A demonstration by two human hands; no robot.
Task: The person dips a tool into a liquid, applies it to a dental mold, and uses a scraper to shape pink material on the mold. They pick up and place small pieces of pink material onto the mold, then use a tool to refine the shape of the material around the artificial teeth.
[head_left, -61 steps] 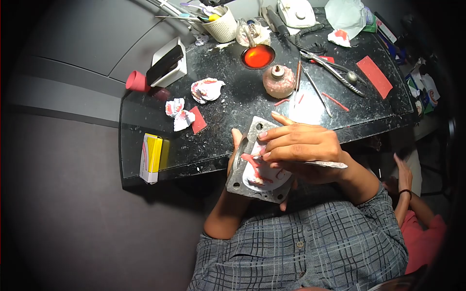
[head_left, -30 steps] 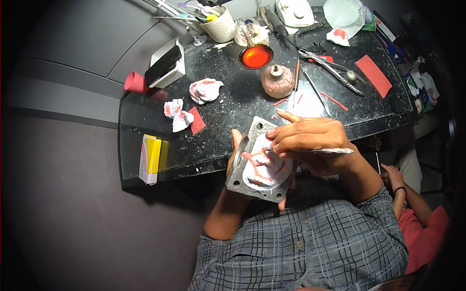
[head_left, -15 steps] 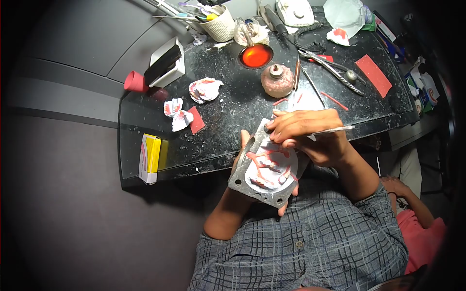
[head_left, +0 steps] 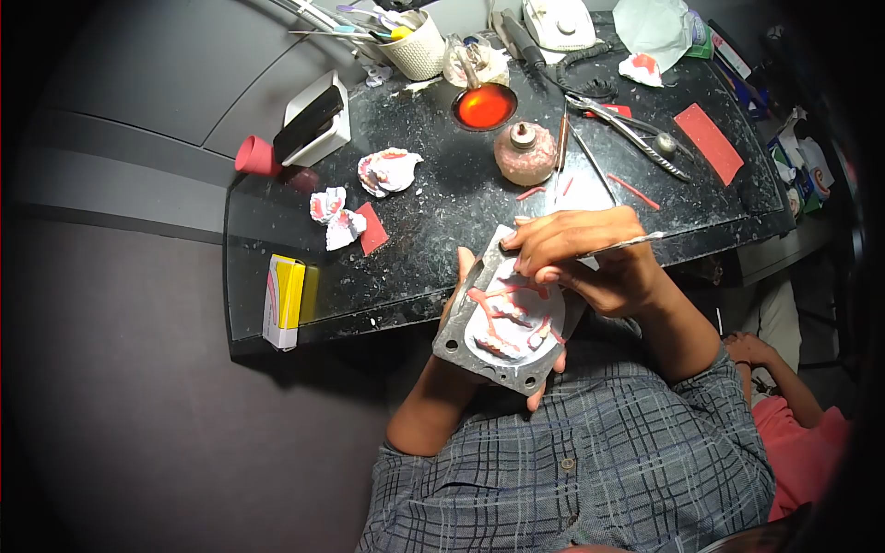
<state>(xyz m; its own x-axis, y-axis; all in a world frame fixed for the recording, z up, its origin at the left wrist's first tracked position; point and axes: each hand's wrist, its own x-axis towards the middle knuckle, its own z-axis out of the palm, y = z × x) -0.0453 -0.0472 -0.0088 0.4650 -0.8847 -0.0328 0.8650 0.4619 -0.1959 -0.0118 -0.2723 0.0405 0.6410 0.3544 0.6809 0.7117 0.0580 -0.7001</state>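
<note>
My left hand (head_left: 465, 264) holds a grey metal dental flask (head_left: 505, 375) from below, its fingers wrapped round the edges. White plaster (head_left: 475, 324) fills the flask, with a set of denture teeth (head_left: 499, 346) and pink wax strips (head_left: 483, 302) on it. Over the flask's upper edge, my right hand (head_left: 590, 247) is closed in a pen-like grip on a thin metal hand instrument (head_left: 636, 241). The instrument's working tip is hidden behind my fingers. Beyond the hands stands a round spirit lamp (head_left: 525, 157) with a metal cap; no flame shows.
On the black bench (head_left: 406, 286) lie plaster casts (head_left: 389, 171), pink wax sheets (head_left: 709, 144), pliers (head_left: 636, 138) and a pan of red material (head_left: 485, 108). A yellow box (head_left: 288, 300) stands near the left edge. Another person's hand (head_left: 751, 350) rests at the right.
The tail end of the instrument in my right hand has tipped up slightly. My left hand and the flask stay in nearly the same place.
</note>
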